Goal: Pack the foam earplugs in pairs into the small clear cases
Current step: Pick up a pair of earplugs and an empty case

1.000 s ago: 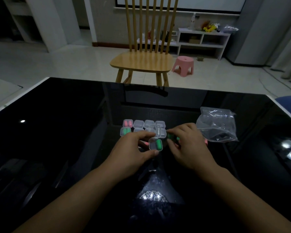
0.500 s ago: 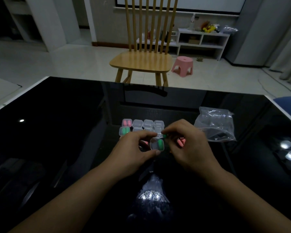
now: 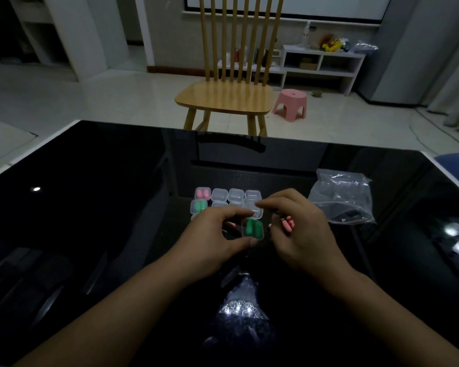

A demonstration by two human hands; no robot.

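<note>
My left hand (image 3: 217, 234) holds a small clear case (image 3: 252, 229) between thumb and fingers, just above the black table. Two green earplugs (image 3: 252, 227) lie side by side in it. My right hand (image 3: 300, 231) is close on the right, its thumb and forefinger pinching the case's raised lid (image 3: 256, 211). Loose pink earplugs (image 3: 288, 225) show under my right hand's fingers. Behind my hands stands a block of cases: one with a pink pair (image 3: 202, 194), one with a green pair (image 3: 199, 206), and several empty ones (image 3: 235, 194).
A crumpled clear plastic bag (image 3: 342, 200) lies on the glossy black table (image 3: 104, 207) to the right of my hands. A wooden chair (image 3: 225, 99) stands beyond the far edge, with a pink stool (image 3: 290, 103) behind it.
The second green earplug, held in my right fingers before, now lies in the case beside the first. My right fingers have shifted to the case's lid. My left hand has kept its hold.
</note>
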